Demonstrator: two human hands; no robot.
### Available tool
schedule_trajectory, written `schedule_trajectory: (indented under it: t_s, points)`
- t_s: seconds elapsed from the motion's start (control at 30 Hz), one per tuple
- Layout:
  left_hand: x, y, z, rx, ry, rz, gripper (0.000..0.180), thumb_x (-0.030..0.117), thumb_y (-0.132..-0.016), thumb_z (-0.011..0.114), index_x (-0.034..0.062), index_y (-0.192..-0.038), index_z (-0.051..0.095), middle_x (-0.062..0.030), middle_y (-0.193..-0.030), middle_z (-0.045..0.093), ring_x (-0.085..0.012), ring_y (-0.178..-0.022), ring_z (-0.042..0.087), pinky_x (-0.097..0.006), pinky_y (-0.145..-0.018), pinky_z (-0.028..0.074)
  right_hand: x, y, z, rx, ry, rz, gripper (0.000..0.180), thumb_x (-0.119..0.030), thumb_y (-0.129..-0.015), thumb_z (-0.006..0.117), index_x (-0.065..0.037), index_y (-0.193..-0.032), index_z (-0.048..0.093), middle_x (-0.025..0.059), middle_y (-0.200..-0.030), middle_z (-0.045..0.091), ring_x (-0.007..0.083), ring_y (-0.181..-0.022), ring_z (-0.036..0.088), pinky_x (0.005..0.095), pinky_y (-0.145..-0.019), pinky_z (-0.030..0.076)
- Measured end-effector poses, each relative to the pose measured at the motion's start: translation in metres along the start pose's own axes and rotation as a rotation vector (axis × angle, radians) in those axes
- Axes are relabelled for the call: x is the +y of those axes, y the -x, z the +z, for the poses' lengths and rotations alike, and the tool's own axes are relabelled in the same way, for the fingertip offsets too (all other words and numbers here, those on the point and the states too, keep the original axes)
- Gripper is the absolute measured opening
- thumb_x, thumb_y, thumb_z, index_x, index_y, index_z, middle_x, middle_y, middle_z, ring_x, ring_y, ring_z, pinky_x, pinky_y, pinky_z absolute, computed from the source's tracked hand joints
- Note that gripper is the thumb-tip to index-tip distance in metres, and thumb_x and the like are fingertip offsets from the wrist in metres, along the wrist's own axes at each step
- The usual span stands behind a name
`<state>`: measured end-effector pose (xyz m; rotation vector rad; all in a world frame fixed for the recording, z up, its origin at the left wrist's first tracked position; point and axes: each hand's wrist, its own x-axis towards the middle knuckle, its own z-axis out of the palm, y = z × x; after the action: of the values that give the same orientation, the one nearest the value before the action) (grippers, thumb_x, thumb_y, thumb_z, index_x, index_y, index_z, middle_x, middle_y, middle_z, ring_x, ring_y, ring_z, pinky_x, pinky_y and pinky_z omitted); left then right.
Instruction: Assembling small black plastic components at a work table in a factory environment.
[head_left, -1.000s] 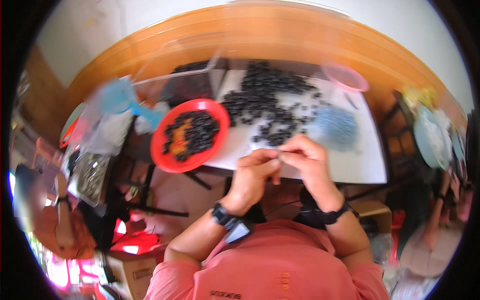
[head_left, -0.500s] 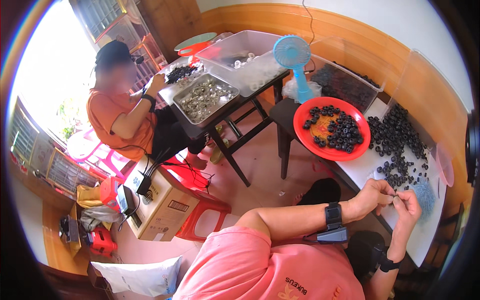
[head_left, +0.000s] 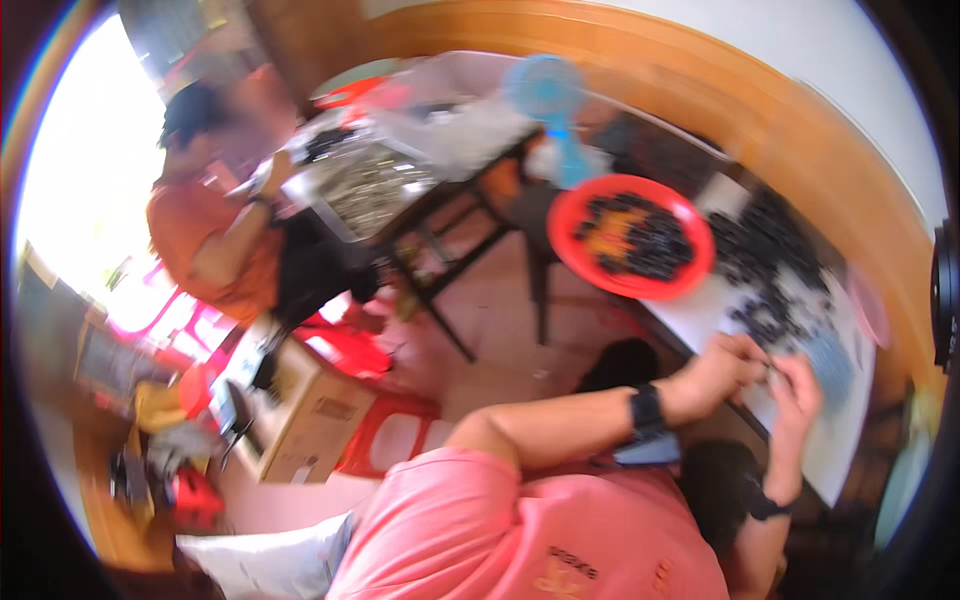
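My left hand [head_left: 718, 376] and my right hand [head_left: 798, 388] meet fingertip to fingertip over the near edge of a white tabletop [head_left: 838, 450]. Both are pinched closed around something tiny and dark, too small and blurred to name. Just beyond my right fingers lies a heap of thin pale-blue pieces [head_left: 822, 368]. Small black ring-shaped parts [head_left: 765, 240] are scattered farther up the tabletop. To their left, a round red plate [head_left: 640, 289] carries more black parts and some orange bits.
A blue fan [head_left: 545, 92] stands behind the plate. Across the room a person in orange [head_left: 215, 235] sits at a dark-legged table with a metal tray [head_left: 375, 190] of small shiny pieces. A cardboard box [head_left: 315, 415] and a red stool [head_left: 392, 432] stand to my left.
The whole view has shifted and blurred, so things appear farther left and mostly slightly higher. My hands keep the same fingertip pinch together.
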<state>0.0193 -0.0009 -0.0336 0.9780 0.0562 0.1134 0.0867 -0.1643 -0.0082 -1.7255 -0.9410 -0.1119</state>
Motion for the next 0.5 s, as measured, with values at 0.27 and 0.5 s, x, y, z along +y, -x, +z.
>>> schedule_trajectory:
  t_s: [0.27, 0.5]
  points:
    - [0.014, 0.003, -0.019, 0.023, -0.008, 0.018, 0.011, -0.002, -0.091, 0.063, -0.0037, -0.102, 0.065, -0.0082, -0.084, 0.065, -0.0144, -0.063, 0.06, -0.027, -0.055, 0.049, -0.03, -0.017, 0.03, 0.048, 0.397, -0.217, 0.014, 0.006, -0.079, 0.061, -0.002, -0.091, 0.061, 0.0145, -0.085, 0.056, 0.0368, -0.079, 0.06, 0.0448, -0.066, 0.048]
    - [0.013, 0.007, -0.013, 0.052, -0.087, 0.02, 0.014, -0.003, -0.092, 0.062, -0.0077, -0.106, 0.064, -0.0092, -0.086, 0.066, -0.0144, -0.067, 0.06, -0.026, -0.056, 0.049, -0.023, -0.013, 0.027, 0.043, 0.379, -0.18, 0.016, 0.006, -0.076, 0.061, -0.002, -0.09, 0.058, 0.0137, -0.086, 0.056, 0.0356, -0.08, 0.059, 0.0444, -0.064, 0.048]
